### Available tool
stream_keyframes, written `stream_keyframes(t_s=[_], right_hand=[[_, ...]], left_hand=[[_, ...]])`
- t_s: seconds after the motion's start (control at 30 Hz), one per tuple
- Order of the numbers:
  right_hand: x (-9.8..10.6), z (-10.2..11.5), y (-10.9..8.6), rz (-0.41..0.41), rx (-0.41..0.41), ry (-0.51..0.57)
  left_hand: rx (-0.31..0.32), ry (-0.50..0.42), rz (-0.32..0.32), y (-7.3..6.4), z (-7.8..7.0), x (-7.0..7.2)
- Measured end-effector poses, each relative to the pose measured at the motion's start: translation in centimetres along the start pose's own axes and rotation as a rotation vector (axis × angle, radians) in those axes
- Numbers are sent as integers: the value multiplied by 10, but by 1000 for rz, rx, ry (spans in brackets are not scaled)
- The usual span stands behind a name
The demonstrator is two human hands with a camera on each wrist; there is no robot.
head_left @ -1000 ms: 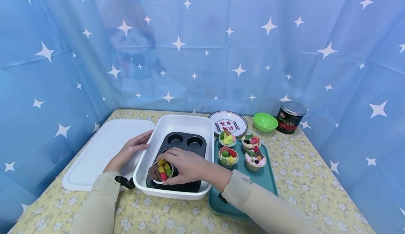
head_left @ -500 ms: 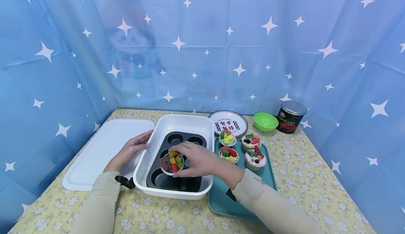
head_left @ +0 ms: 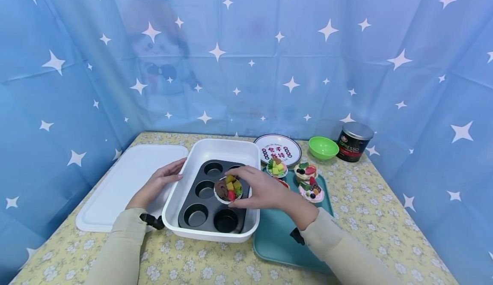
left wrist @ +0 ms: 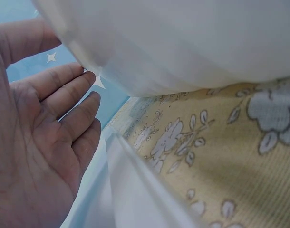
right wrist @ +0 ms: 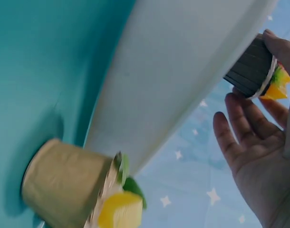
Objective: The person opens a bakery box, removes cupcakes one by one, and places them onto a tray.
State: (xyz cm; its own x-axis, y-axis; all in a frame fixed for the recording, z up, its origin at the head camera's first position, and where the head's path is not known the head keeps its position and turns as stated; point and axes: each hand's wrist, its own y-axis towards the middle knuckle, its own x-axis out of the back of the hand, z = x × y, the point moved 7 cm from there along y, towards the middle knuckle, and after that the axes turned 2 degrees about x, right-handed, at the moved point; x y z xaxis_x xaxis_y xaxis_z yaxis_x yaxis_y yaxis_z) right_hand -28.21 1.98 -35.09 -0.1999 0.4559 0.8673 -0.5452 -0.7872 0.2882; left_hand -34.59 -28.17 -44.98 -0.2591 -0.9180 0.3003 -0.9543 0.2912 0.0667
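Observation:
My right hand [head_left: 265, 193] pinches a fruit-topped cupcake [head_left: 222, 189] between thumb and fingers, held over the right side of a black muffin pan [head_left: 209, 211]. In the right wrist view its dark ridged cup [right wrist: 252, 66] shows above the rim of the white container. The pan lies inside this deep white container [head_left: 209, 234], and its visible wells hold nothing. At the container's left wall, my left hand [head_left: 159, 182] rests with fingers fairly straight. The left wrist view shows the index fingertip right at the white wall [left wrist: 183, 42].
Several cupcakes [head_left: 311, 194] stand on a teal tray [head_left: 285, 238] to the right. Behind are a lettered plate [head_left: 265, 141], a green bowl [head_left: 323, 149] and an espresso tin [head_left: 354, 141]. A white lid [head_left: 127, 182] lies at left on the flowered cloth [head_left: 208, 263].
The right hand has lifted the cupcake from the pan's near-left well and moved it right and away, across the pan. The left hand has stayed at the container's wall.

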Motion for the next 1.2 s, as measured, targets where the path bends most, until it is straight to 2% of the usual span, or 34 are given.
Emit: stream_keyframes(t_s=[0.33,0.53,0.63,0.8,0.97,1.2], right_hand=[[23,-17,-27,-86,3,-17],[32,-28,-43,-126,4,27],[34,-33,-52,-139,-28,48],[38,-40,-66,-133,-131,68],[42,-47,-77,-129,-198,56],[47,-50,-94,-139,-197,27]], left_hand=[[-9,1,7,1,0,0],[-8,-3,2,1,0,0],[-13,-12,14,1,0,0],[-10,-13,15,0,-1,1],[-10,-20,15,2,0,1],[-11,-16,20,1,0,1]])
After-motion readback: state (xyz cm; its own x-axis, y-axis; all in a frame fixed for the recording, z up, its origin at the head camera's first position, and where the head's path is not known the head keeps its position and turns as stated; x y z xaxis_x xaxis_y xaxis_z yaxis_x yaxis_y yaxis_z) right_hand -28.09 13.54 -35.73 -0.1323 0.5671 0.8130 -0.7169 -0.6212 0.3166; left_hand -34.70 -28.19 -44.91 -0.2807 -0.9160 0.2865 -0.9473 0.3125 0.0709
